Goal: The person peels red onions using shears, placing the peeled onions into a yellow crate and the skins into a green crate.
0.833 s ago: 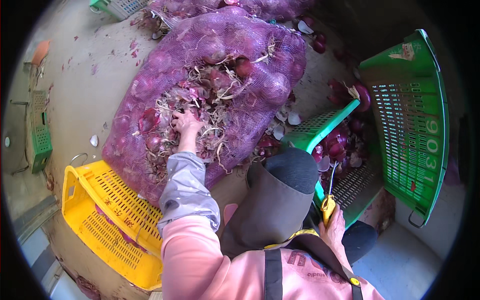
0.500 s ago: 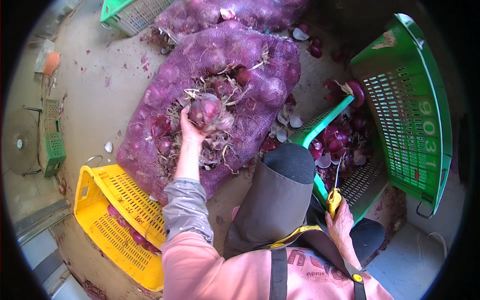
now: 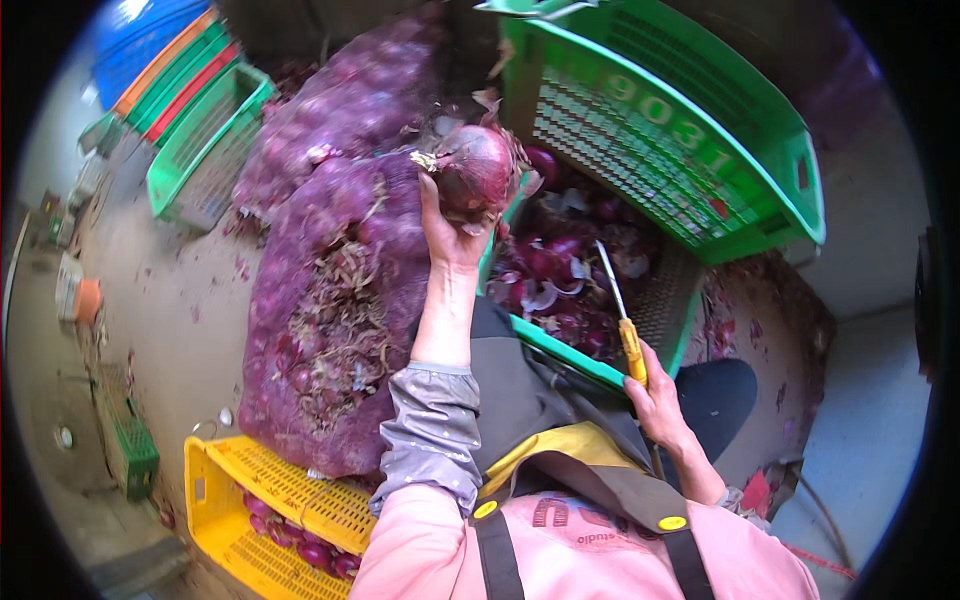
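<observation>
A large red onion (image 3: 474,168) with loose dry skin and a pale root tuft rests in my left hand (image 3: 455,238), my thumb and fingers closed around it. I hold it up between the purple mesh sack (image 3: 290,250) and a green crate (image 3: 530,335). My right hand (image 3: 655,395) grips the yellow handle of a knife (image 3: 631,345). Its thin blade points up over the green crate, where red onions (image 3: 545,260) and shed skins lie. More onions and dry stalks show at the opening of the sack.
A taller green crate (image 3: 640,130) stands tilted beyond the near one. At lower left a yellow crate (image 3: 215,490) holds several red onions. A second mesh sack (image 3: 340,100) lies farther back, near stacked coloured crates (image 3: 190,130). A fan (image 3: 65,437) is at far left.
The left hand has carried the onion from the sack rightward, toward the green crate. The view has turned to the right. The knife stays in the right hand.
</observation>
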